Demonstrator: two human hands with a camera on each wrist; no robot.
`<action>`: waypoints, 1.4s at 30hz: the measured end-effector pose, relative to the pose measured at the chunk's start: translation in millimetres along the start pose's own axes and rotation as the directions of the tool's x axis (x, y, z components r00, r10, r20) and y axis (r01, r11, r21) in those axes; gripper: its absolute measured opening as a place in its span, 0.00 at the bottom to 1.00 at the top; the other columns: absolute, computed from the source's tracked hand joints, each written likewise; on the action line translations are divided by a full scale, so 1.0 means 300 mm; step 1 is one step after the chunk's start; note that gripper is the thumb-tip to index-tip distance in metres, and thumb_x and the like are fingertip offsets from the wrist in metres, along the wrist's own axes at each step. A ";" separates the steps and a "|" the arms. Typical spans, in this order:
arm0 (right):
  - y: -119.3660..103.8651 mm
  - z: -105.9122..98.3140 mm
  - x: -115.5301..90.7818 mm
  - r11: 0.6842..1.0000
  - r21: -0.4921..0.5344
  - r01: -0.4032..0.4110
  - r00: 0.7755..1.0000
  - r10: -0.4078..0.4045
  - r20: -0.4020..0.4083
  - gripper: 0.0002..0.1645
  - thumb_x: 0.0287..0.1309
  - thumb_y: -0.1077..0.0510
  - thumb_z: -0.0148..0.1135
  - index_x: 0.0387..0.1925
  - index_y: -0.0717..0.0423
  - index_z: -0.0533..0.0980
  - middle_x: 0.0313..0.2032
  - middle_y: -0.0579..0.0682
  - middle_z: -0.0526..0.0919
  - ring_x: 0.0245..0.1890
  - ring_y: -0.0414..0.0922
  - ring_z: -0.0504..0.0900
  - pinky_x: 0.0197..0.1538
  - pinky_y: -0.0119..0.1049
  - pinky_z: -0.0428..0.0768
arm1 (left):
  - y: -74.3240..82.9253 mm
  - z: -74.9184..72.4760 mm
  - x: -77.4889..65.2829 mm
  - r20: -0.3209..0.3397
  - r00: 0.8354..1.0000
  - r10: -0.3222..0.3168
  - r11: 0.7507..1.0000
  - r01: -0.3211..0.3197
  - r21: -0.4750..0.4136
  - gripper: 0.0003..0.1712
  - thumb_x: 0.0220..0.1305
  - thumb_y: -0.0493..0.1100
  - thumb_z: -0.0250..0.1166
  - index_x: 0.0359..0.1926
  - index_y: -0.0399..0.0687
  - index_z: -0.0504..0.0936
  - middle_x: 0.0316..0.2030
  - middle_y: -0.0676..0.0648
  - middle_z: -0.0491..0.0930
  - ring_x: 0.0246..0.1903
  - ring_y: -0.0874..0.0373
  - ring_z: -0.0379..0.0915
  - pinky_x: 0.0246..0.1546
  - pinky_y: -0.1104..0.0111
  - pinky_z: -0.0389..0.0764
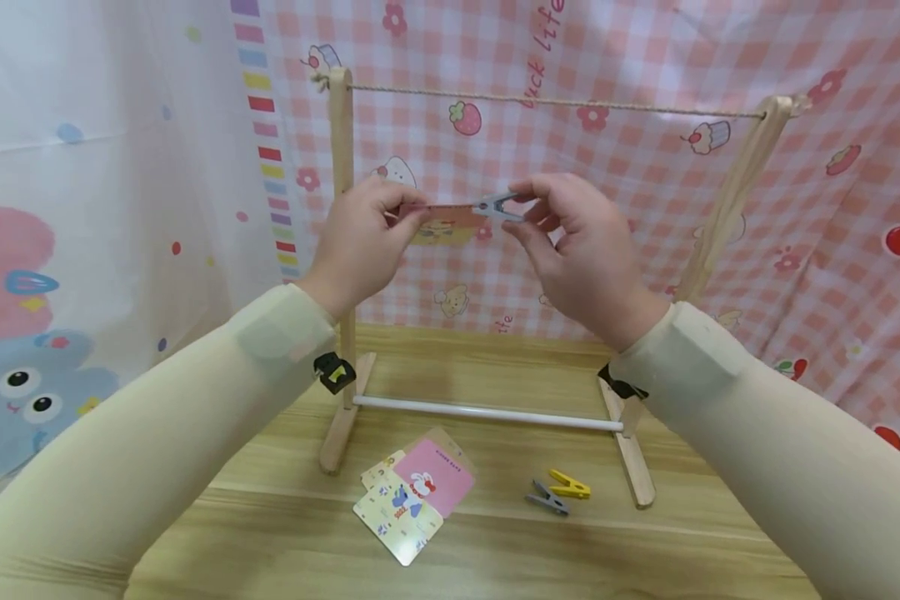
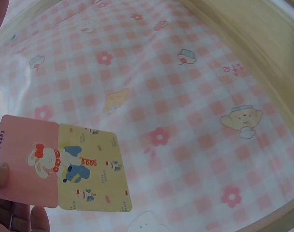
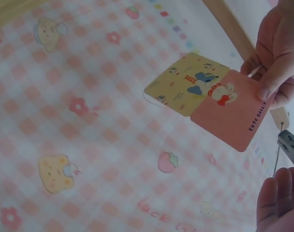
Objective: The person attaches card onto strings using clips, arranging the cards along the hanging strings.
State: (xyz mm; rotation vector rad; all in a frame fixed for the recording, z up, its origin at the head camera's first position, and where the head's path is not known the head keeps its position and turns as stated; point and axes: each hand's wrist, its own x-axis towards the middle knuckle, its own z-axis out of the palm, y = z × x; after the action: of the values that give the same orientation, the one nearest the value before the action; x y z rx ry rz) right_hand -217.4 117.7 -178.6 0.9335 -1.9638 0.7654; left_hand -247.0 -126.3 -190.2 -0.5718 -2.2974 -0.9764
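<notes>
My left hand [image 1: 367, 237] pinches the edge of a card [image 1: 450, 218], pink and yellow with a rabbit and a blue animal [image 3: 207, 94]. Its thumb lies over the pink half in the left wrist view. My right hand [image 1: 581, 250] holds a grey clothespin [image 1: 497, 206] by its handles between thumb and fingers. The clothespin's tip overlaps the card's right end in the head view, while in the right wrist view the grey clothespin [image 3: 291, 147] stands apart from the card. Both hands are raised in front of the wooden rack, below its rope [image 1: 555, 101].
On the table [image 1: 255, 517] lie several overlapping cards [image 1: 416, 496], with a second grey clothespin [image 1: 547, 497] and a yellow clothespin [image 1: 570, 485] to their right. Wooden posts [image 1: 342, 133] flank the hands, joined low down by a white bar [image 1: 487, 412]. A checked curtain [image 1: 645, 50] hangs behind.
</notes>
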 end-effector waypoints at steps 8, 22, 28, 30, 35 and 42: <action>0.002 -0.008 0.095 1.000 -0.013 0.029 0.996 -0.030 -0.088 0.12 0.65 0.64 0.72 0.48 0.68 0.84 0.46 0.60 0.88 0.40 0.49 0.86 0.39 0.22 0.73 | 0.029 -0.012 0.049 -0.056 0.998 -0.013 1.000 0.014 0.027 0.13 0.78 0.45 0.62 0.52 0.44 0.89 0.44 0.46 0.82 0.46 0.54 0.72 0.48 0.66 0.76; -0.026 -0.035 0.251 0.987 -0.155 0.030 0.993 -0.048 -0.110 0.12 0.68 0.54 0.71 0.46 0.58 0.88 0.46 0.52 0.92 0.45 0.49 0.85 0.51 0.38 0.77 | 0.087 -0.010 0.120 -0.110 0.990 -0.083 0.996 0.088 0.035 0.14 0.80 0.47 0.59 0.56 0.50 0.87 0.53 0.50 0.82 0.54 0.61 0.75 0.56 0.73 0.78; -0.019 -0.030 0.287 0.982 -0.186 0.009 0.996 -0.025 -0.085 0.15 0.69 0.53 0.69 0.48 0.59 0.88 0.47 0.53 0.92 0.46 0.51 0.83 0.53 0.40 0.75 | 0.100 -0.012 0.143 -0.153 0.982 -0.111 0.992 0.119 0.045 0.14 0.80 0.47 0.59 0.57 0.52 0.87 0.52 0.51 0.82 0.54 0.62 0.74 0.55 0.76 0.77; -0.015 -0.028 0.295 0.981 -0.196 0.005 0.996 -0.022 -0.086 0.14 0.69 0.53 0.69 0.48 0.59 0.88 0.47 0.53 0.92 0.46 0.51 0.83 0.53 0.40 0.75 | 0.103 -0.011 0.147 -0.164 0.980 -0.109 0.991 0.120 0.057 0.14 0.80 0.48 0.60 0.56 0.52 0.88 0.52 0.51 0.83 0.54 0.62 0.74 0.56 0.76 0.76; -0.011 -0.021 0.311 0.976 -0.213 -0.033 0.999 0.023 -0.049 0.15 0.69 0.50 0.69 0.48 0.54 0.89 0.47 0.50 0.92 0.46 0.50 0.82 0.54 0.41 0.74 | 0.100 -0.006 0.154 -0.179 0.977 -0.116 0.991 0.126 0.049 0.13 0.79 0.48 0.61 0.55 0.53 0.88 0.51 0.52 0.83 0.53 0.62 0.74 0.56 0.75 0.75; -0.011 -0.008 0.308 0.973 -0.226 -0.050 0.998 0.054 0.013 0.15 0.69 0.48 0.69 0.48 0.52 0.89 0.49 0.48 0.92 0.50 0.50 0.84 0.60 0.43 0.75 | 0.090 -0.002 0.161 -0.197 0.973 -0.122 0.990 0.135 0.052 0.14 0.79 0.49 0.61 0.56 0.54 0.88 0.51 0.52 0.83 0.53 0.61 0.73 0.57 0.74 0.75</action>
State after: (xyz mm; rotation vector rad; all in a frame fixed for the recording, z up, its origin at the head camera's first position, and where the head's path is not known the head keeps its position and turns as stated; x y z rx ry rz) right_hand -250.5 87.2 -97.6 0.7585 -2.0494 0.5488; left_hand -267.2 -101.7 -144.7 -0.2902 -2.2037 -0.9680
